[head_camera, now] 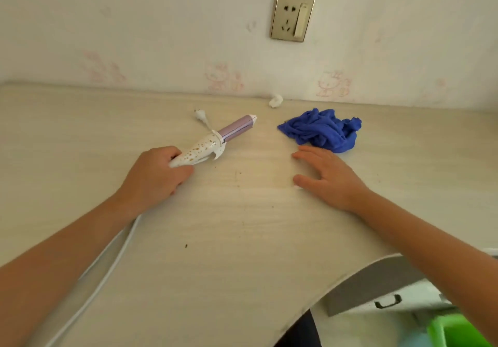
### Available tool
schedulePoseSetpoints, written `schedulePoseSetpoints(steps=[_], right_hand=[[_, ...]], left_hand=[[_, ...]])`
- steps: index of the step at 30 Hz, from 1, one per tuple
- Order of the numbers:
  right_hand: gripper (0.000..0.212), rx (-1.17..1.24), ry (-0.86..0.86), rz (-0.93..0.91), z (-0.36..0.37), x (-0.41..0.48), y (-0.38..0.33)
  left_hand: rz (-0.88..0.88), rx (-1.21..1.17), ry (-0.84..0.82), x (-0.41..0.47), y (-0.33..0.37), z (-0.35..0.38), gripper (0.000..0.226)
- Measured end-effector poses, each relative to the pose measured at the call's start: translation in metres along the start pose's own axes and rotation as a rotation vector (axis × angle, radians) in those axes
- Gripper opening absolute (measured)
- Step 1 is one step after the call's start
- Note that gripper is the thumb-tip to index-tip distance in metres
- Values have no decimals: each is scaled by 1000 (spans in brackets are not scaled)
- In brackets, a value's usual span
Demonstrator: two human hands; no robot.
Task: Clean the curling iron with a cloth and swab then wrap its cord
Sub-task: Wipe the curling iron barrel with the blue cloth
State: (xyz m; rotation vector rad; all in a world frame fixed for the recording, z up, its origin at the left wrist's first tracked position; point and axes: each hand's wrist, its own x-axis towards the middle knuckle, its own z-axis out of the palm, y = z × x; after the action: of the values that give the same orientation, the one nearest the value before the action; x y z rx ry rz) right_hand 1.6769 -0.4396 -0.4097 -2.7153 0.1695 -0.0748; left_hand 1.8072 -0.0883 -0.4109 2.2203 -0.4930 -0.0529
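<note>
A curling iron [215, 142] with a white speckled handle and a purple barrel lies on the pale wooden table [242, 239], barrel pointing to the far right. My left hand [156, 174] is closed around the rear end of its handle. Its white cord [107, 271] trails from under my left forearm toward the near left edge, and the white plug [200, 116] lies just behind the iron. A crumpled blue cloth [323, 129] sits to the right. My right hand [326, 177] rests flat on the table with fingers spread, its fingertips just short of the cloth.
A small white wad [275, 100] lies at the back of the table by the wall. A wall socket with a switch [292, 18] is above it. The table's curved edge runs at the lower right, with a drawer handle [388, 302] and a green container [452, 330] below.
</note>
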Motion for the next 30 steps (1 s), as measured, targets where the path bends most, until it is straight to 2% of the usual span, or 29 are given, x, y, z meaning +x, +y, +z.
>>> schedulePoseSetpoints(steps=[6,10,16,20,23,25,26,28,30], right_hand=[[35,182,135,122,0,-13,-9],[29,225,163,92,5,-23,-14],[37,288,363,38,0,-1,-23],[42,206,390,54,-18,43,-33],[60,69,321,120,-31,88,-36],[70,-119,152,207,-42,104,-33],[67,-220,36,260,-46,110,-30],[42,-359,-149,335,-52,123,-27],[20,-362,-142,330,-52,135,-21]], left_hand=[[49,-96,7,-11,7,-5,7],[67,-118,54,-15,8,-6,7],[65,-91,132,-10,10,1,18],[38,-166,66,-5,11,7,21],[27,-236,56,12,12,13,19],[38,-274,49,10,20,16,18],[44,-299,46,9,24,19,18],[41,-354,43,11,32,23,22],[23,-407,38,18,38,27,26]])
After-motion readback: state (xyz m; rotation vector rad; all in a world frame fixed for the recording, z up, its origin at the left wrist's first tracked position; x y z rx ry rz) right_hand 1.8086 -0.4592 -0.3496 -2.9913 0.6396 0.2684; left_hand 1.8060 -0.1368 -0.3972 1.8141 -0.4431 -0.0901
